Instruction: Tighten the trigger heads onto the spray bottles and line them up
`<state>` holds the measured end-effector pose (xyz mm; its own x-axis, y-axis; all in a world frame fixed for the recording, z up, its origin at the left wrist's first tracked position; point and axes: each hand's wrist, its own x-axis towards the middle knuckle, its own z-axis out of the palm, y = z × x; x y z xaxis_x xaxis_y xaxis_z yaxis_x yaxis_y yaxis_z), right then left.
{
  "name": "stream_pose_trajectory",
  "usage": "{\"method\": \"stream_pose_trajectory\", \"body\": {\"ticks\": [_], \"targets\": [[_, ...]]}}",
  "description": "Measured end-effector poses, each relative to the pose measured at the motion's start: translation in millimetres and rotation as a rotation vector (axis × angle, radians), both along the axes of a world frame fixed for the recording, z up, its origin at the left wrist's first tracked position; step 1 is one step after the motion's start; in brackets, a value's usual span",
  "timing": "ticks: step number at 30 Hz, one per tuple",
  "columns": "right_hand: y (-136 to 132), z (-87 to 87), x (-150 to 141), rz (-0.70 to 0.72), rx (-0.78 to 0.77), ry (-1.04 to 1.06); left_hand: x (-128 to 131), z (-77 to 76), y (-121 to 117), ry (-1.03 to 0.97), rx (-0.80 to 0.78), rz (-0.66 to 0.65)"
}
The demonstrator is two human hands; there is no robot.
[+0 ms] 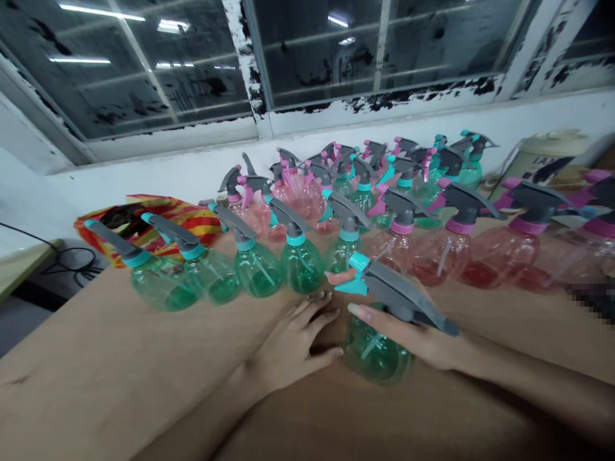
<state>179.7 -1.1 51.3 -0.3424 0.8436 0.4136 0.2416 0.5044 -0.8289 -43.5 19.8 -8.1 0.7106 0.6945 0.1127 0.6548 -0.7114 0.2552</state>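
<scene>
- A light brown wooden table (120, 346), its far side by the wall;
- five green spray bottles (259, 272) with turquoise collars, standing in a row;
- pink spray bottles (504, 256) with pink collars, carrying that row on to the right;
- more bottles (302, 198), pink and green, crowded behind;
- a red and yellow bag (202, 224), at the back left;
- a dark thing (596, 301), blurred, at the right edge
</scene>
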Motion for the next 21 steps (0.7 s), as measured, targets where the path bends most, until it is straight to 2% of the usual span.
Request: {"method": "stream_pose_trajectory", "body": {"ticks": [10, 21], "targets": [[-1.1, -4.3, 0.3, -0.095, 0.097, -0.044, 0.7, 3.8, -0.4, 0.004, -0.032, 0.011], [0.5, -8.5, 3.0, -0.066, 0.097, -0.055, 1.2, 4.1, 0.1, 0.016, -0.045, -0.005]]}}
